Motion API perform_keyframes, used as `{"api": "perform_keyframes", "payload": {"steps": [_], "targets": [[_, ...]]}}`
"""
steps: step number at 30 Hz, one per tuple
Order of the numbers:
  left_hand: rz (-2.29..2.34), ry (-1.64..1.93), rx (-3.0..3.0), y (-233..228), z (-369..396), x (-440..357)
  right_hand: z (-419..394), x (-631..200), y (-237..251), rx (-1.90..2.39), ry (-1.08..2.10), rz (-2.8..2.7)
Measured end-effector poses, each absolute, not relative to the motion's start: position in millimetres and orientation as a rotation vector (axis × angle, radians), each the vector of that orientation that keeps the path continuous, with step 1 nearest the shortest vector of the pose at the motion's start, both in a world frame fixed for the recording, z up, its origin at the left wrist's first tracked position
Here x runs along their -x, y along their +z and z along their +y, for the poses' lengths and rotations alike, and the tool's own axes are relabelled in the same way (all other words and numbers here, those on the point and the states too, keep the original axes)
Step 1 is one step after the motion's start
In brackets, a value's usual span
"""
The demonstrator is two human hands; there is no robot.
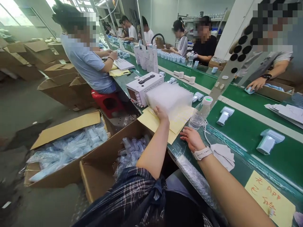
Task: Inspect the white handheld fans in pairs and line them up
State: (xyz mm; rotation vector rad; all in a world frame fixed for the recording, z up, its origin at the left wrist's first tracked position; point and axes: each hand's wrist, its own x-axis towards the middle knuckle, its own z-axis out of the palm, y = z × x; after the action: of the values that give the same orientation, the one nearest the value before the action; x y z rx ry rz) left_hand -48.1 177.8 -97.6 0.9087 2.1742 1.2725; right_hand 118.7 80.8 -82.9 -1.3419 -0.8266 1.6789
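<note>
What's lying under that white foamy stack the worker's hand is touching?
Under the white foam stack lie yellow paper sheets, spread on the green table. The left hand rests at the stack's near edge. What lies beneath the stack's middle is covered, so I cannot tell.

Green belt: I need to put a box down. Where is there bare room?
Bare green belt lies between the water bottle and the two white devices. Crowded near the left hand: foam stack, yellow paper. The right hand rests beside a cloth.
</note>
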Motion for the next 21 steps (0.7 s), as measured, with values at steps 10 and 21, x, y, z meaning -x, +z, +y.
{"api": "perform_keyframes", "payload": {"steps": [10,21], "targets": [[2.160,1.416,-0.461,-90.5,188.4,79.3,97.7,-98.3,-83.3,1.471,1.634,-0.883],[2.210,1.662,-0.354,-83.0,218.3,108.6,111.2,-70.9,-85.9,1.537,1.587,-1.011]]}}
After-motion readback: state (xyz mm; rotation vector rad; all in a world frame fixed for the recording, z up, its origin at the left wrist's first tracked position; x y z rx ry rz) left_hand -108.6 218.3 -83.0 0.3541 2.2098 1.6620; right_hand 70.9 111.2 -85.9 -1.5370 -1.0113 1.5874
